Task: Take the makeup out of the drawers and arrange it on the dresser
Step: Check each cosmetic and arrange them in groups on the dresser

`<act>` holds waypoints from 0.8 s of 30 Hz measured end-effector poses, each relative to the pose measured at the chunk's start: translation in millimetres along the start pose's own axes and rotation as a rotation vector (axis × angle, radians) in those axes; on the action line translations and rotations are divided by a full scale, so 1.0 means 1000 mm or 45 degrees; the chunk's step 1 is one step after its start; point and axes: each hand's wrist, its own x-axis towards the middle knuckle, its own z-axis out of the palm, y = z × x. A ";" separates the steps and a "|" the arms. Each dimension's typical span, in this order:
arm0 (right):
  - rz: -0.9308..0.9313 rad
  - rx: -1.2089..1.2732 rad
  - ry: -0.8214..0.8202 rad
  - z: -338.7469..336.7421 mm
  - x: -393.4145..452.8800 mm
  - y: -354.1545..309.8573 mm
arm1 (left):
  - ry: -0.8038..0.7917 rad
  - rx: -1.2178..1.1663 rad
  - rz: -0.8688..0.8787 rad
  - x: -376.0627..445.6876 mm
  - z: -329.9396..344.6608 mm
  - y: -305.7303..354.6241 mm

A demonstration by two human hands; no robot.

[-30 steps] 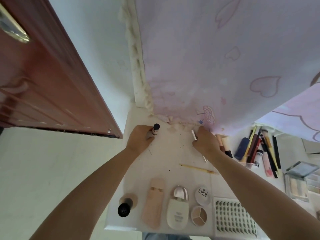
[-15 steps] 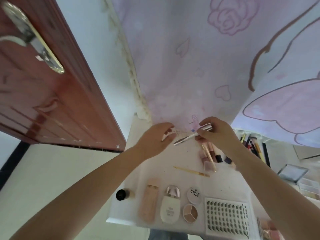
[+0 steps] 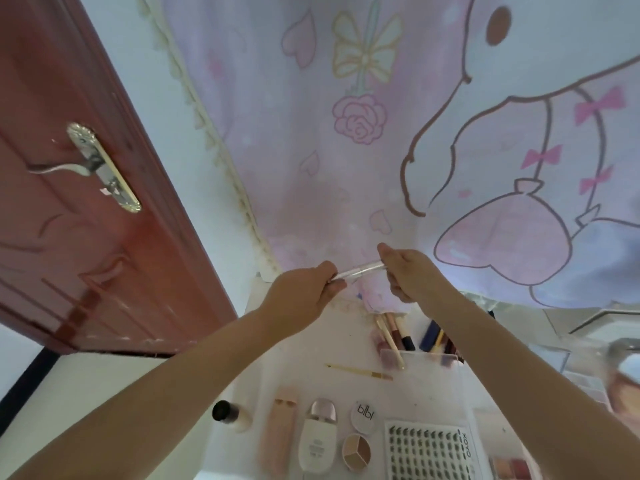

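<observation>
A slim clear and silver makeup pen (image 3: pixel 360 270) is held level in the air above the back of the white dresser top (image 3: pixel 426 389). My left hand (image 3: pixel 304 292) pinches its left end and my right hand (image 3: pixel 408 271) grips its right end. Laid out near the front edge are a dark-capped bottle (image 3: pixel 228 415), a pink flat tube (image 3: pixel 278 434), a white pump bottle (image 3: pixel 318 436), a round white compact (image 3: pixel 364 416), a three-shade pot (image 3: pixel 356 451) and a tray of false lashes (image 3: pixel 429 452). A thin gold brush (image 3: pixel 360 371) lies mid-table.
A clear holder (image 3: pixel 422 362) with brushes and pencils stands at the back right. A pink cartoon curtain (image 3: pixel 381 150) hangs behind the dresser. A red-brown door (image 3: pixel 86 209) with a metal handle stands to the left. Clear cases (image 3: pixel 588 368) and a palette (image 3: pixel 509 467) sit at the right.
My left hand let go of the dark-capped tube and came over to the pen. Both hands now hold the pen raised off the dresser. The camera has tilted upward.
</observation>
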 end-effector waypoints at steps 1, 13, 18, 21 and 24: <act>-0.063 0.042 0.018 -0.001 -0.003 -0.002 | -0.046 -0.061 0.022 0.000 -0.005 0.002; -0.673 -0.381 -0.311 -0.022 -0.022 -0.020 | -0.053 -0.270 -0.007 -0.013 -0.036 -0.003; -0.538 -0.423 -0.223 -0.015 -0.012 -0.019 | -0.010 -0.112 0.022 -0.020 -0.028 -0.001; -0.657 -0.313 -0.263 -0.015 -0.013 -0.015 | -0.023 -0.211 -0.027 -0.023 -0.030 0.000; -0.620 0.005 -0.419 -0.015 -0.009 -0.013 | -0.011 -0.316 -0.104 -0.026 -0.034 0.000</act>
